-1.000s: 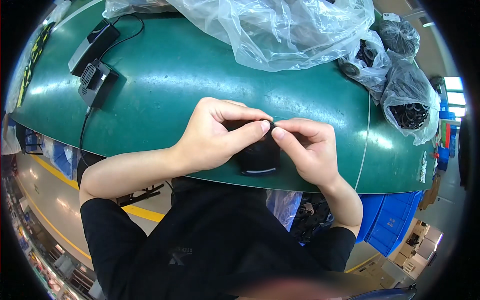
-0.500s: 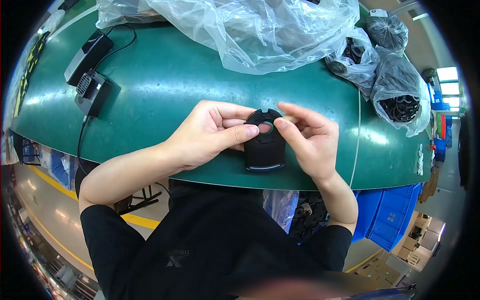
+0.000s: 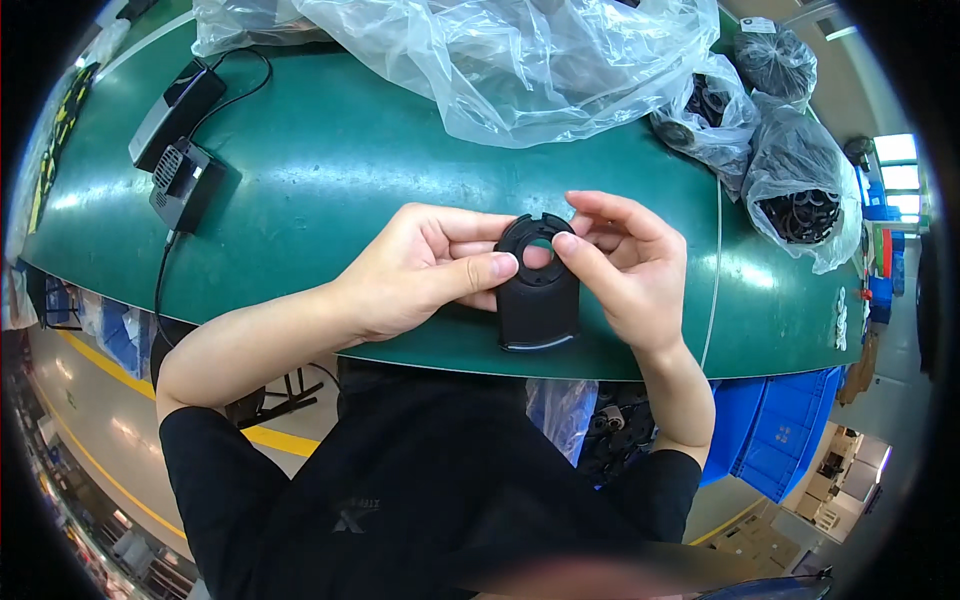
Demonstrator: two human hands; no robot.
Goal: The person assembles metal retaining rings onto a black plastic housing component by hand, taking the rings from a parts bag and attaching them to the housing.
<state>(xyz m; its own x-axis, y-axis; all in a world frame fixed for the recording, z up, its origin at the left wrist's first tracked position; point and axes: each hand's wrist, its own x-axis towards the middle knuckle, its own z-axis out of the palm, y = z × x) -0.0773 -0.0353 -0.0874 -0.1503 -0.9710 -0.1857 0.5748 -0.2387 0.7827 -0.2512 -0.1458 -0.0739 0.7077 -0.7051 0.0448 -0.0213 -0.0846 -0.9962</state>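
My left hand (image 3: 425, 265) grips a black plastic part (image 3: 538, 315) above the table's near edge. Its thumb lies on the rim of the part's round opening, and its fingers go behind. The part has a ring-shaped upper end with a notch at the top and a flat, squared body below. Through the opening a fingertip and some green tabletop show. My right hand (image 3: 635, 270) holds the ring's right side, thumb pressed on its upper right face, other fingers curled close to the edge. Those fingertips are partly hidden.
Large clear plastic bags (image 3: 520, 75) lie along the far side of the green table (image 3: 350, 180). Bags of black parts (image 3: 800, 215) stand at the right. A black two-piece device (image 3: 185, 185) with a cable is at the left. Blue crates (image 3: 785, 430) sit below the right edge.
The black part has shifted slightly right and toward me, and its opening shows more clearly. My right hand has moved slightly right, its index finger now more bent.
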